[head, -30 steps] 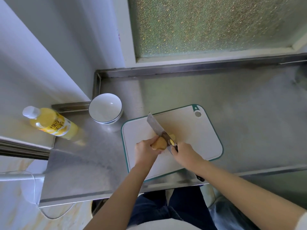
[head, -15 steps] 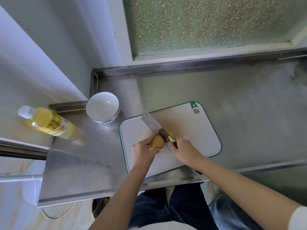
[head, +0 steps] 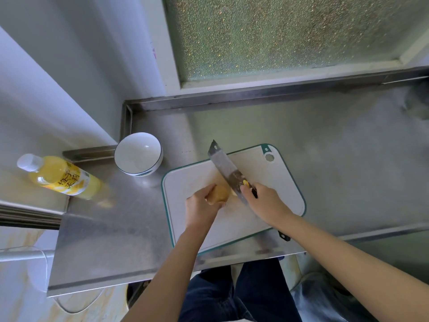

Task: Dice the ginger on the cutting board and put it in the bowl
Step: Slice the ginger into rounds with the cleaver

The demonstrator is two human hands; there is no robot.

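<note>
The slicing step is in hand: the left hand (head: 200,208) clamps the ginger (head: 219,194) near the cutting board's (head: 285,189) centre, the right hand (head: 267,203) grips the cleaver (head: 224,165) against its three o'clock end, and the next cut probably needs fingertips tucked back, with the bowl (head: 138,153) at ten o'clock.

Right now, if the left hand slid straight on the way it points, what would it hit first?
Probably the knife, its blade just beyond the ginger that the left hand grips; the right hand holds that knife. Depth is unclear.
</note>
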